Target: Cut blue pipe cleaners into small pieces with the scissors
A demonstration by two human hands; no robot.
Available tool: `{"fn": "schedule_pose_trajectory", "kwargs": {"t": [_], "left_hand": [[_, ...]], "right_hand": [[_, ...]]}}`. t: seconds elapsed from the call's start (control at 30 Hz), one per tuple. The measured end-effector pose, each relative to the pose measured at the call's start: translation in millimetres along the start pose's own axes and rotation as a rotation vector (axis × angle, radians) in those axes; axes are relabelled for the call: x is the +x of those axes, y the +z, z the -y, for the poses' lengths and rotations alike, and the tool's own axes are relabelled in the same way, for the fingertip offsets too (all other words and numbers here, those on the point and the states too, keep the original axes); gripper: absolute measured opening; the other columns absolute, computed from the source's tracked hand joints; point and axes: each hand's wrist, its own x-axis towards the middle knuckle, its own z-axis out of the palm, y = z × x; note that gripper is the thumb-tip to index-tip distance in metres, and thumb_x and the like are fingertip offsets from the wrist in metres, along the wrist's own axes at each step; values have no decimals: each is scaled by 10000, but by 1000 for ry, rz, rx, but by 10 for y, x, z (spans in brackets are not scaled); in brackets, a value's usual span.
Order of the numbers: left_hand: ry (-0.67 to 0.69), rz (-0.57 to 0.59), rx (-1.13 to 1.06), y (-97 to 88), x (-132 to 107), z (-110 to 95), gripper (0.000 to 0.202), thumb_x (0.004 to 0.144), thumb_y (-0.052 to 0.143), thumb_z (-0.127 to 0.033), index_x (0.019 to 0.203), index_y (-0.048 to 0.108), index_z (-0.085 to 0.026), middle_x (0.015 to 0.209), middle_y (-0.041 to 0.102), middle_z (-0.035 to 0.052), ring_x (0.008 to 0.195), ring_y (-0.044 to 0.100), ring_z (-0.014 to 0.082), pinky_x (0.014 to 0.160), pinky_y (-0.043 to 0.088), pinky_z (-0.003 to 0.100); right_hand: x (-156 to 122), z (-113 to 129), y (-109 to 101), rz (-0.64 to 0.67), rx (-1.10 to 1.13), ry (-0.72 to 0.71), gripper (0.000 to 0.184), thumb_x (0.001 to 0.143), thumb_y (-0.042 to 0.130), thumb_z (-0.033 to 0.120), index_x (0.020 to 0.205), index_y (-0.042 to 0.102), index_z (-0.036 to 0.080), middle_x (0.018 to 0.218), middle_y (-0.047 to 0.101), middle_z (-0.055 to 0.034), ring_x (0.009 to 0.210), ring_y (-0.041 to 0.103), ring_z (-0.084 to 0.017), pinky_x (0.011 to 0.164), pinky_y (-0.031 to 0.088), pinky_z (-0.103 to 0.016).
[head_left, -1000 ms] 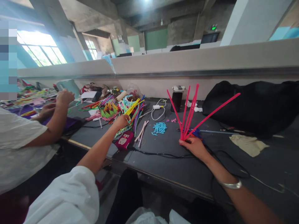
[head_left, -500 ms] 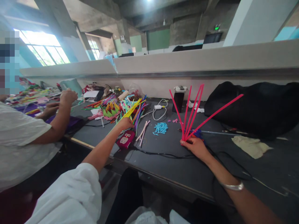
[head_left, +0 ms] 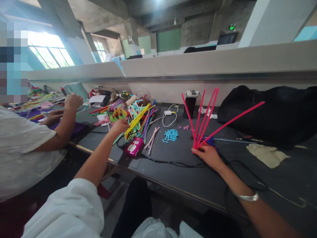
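My right hand is closed on the lower ends of several pink-red pipe cleaners. They fan upward, one leaning far to the right. Over the left side of a pile of coloured pipe cleaners is my left hand, beside a yellow bundle. Its fingers are bent and their undersides hidden, so any grip is unclear. Just below lies a magenta box with a pale print. Between my hands are pale pink strips and a heap of small blue pieces.
Behind the pink-red pipe cleaners stands a dark upright phone-like object. A black bag and a beige cloth lie at right. A black cable crosses the dark table. At left, a co-worker's raised hand is near.
My left hand has moved left, away from the yellow bundle, which now shows more fully. My right hand still holds the pink-red pipe cleaners, nearly in place.
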Motion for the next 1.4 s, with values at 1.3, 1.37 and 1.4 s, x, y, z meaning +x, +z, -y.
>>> {"fn": "schedule_pose_trajectory", "kwargs": {"t": [1.3, 1.37, 1.4], "left_hand": [[85, -52, 212, 185, -469, 378, 193, 696, 589, -271, 817, 705, -176, 826, 701, 63, 848, 632, 192, 649, 426, 206], [105, -21, 193, 158, -469, 286, 209, 727, 576, -319, 795, 708, -173, 725, 687, 50, 743, 633, 174, 606, 424, 205], [117, -2, 185, 134, -479, 245, 222, 739, 570, -343, 768, 708, -171, 675, 674, 45, 688, 627, 167, 585, 422, 207]], "right_hand": [[-13, -44, -14, -68, -4, -50, 492, 718, 566, 608, 749, 739, 149, 633, 673, -46, 553, 578, -166, 588, 420, -272], [-6, -50, -8, -67, -1, -56, 499, 727, 553, 608, 761, 739, 146, 653, 681, -48, 556, 579, -165, 593, 427, -274], [-2, -50, -6, -66, -2, -58, 500, 733, 547, 606, 762, 740, 145, 652, 680, -48, 558, 581, -166, 593, 429, -273]]}}
